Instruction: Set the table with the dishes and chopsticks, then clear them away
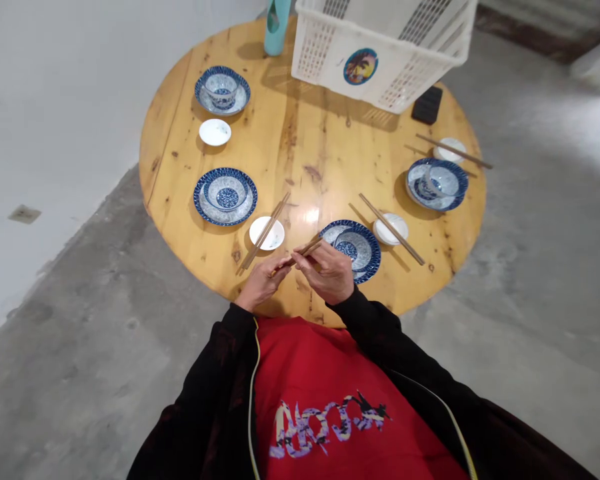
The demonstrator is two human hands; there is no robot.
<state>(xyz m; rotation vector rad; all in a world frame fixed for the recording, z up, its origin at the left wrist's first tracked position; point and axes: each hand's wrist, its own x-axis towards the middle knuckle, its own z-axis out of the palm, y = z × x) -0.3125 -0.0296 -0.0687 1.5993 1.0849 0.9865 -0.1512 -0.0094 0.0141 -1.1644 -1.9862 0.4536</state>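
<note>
Both hands meet over the near edge of a round wooden table (pixel 310 153). My left hand (pixel 263 283) and my right hand (pixel 330 273) together grip a pair of wooden chopsticks (pixel 305 252), which slant up to the right. Just beyond my right hand lies a blue-patterned plate with a bowl (pixel 355 243). A small white dish (pixel 267 233) with another chopstick pair (pixel 264 232) laid across it sits just beyond my left hand.
Three more blue plate-and-bowl sets (pixel 225 195) (pixel 222 89) (pixel 437 183) ring the table, each with a small white dish (pixel 215 132) (pixel 391 229) (pixel 450 150) beside it. A white plastic crate (pixel 380 47), a teal bottle (pixel 277 27) and a black object (pixel 427 105) stand at the far side.
</note>
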